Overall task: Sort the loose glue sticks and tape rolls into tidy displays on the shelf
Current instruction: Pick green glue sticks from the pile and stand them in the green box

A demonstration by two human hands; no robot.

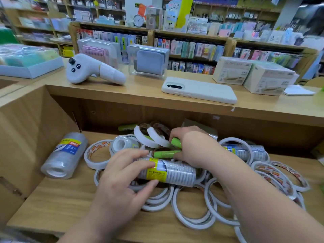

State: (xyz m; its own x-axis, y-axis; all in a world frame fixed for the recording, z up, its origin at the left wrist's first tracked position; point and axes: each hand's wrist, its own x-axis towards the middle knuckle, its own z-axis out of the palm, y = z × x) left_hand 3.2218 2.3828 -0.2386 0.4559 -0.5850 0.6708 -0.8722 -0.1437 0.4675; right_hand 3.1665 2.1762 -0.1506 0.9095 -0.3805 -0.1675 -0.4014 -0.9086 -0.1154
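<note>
On the lower wooden shelf lies a jumble of white tape rolls. My left hand grips a shrink-wrapped tube of tape rolls with a yellow label, thumb below and fingers on top. My right hand holds green glue sticks just behind that tube, fingers curled round them. Another wrapped tube of clear tape lies alone at the shelf's left. A further wrapped tube sits to the right behind my forearm. One more green glue stick lies at the back.
The upper shelf top carries a white handheld controller, a white phone, a clear boxed pouch and two cardboard boxes. A wooden side wall closes the compartment on the left. Stocked store shelves fill the background.
</note>
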